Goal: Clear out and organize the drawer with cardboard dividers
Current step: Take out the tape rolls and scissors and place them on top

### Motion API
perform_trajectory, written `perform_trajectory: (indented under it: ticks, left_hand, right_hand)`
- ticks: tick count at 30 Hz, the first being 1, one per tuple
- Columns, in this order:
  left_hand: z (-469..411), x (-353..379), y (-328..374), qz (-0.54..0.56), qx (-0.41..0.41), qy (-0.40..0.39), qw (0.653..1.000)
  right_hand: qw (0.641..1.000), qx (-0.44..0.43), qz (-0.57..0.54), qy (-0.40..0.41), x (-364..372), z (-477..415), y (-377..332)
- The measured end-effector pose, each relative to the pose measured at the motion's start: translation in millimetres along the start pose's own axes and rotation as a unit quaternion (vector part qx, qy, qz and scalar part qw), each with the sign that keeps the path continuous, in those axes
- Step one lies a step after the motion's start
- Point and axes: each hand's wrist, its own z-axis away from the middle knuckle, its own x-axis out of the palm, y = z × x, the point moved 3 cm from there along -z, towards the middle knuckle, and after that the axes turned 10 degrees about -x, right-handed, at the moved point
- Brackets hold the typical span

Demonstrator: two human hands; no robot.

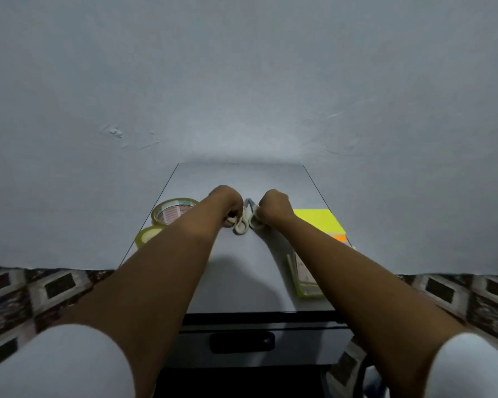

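A pair of scissors (pixel 243 222) with pale handles lies on the grey cabinet top (pixel 242 271), blades pointing away from me. My left hand (pixel 227 206) grips the left handle loop with curled fingers. My right hand (pixel 273 209) grips the right handle loop the same way. The two hands sit close together over the middle of the top. Below the top's front edge, the drawer front (pixel 242 328) with its dark recessed handle (pixel 242 341) is closed.
Two tape rolls (pixel 171 211) (pixel 147 235) sit at the left edge of the top. A neon yellow pad (pixel 318 221) with an orange layer lies at the right, and a green-edged flat item (pixel 305 274) lies nearer me. A pale wall stands behind; patterned floor flanks the cabinet.
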Motion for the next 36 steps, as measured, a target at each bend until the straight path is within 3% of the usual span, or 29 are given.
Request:
perform_trajectory:
  ticks: [5, 9, 16, 21, 25, 29, 36]
  left_hand:
    - [15, -4, 6, -0.077, 0.06, 0.09, 0.991]
    - [27, -12, 3, -0.019, 0.113, 0.141, 0.983]
    - [102, -14, -24, 0.114, 0.223, 0.087, 0.964]
    - [164, 10, -77, 0.123, 0.274, 0.037, 0.953]
    - [188, 51, -131, 0.073, 0.294, 0.004, 0.953]
    - [187, 103, -189, 0.003, 0.278, -0.028, 0.96]
    - [154, 204, -285, -0.023, 0.131, -0.089, 0.987]
  right_hand:
    - [1.0, -0.007, -0.022, 0.005, -6, 4, 0]
    - [0.996, -0.021, -0.08, 0.025, -23, 17, -5]
    - [0.979, -0.075, -0.174, 0.071, -70, 88, -15]
    - [0.969, -0.099, -0.218, 0.064, -79, 164, -19]
    - [0.971, -0.101, -0.217, 0.005, -49, 227, -14]
    - [0.965, -0.077, -0.241, -0.07, 7, 285, -2]
    - [0.955, 0.032, -0.225, -0.193, 120, 356, 30]
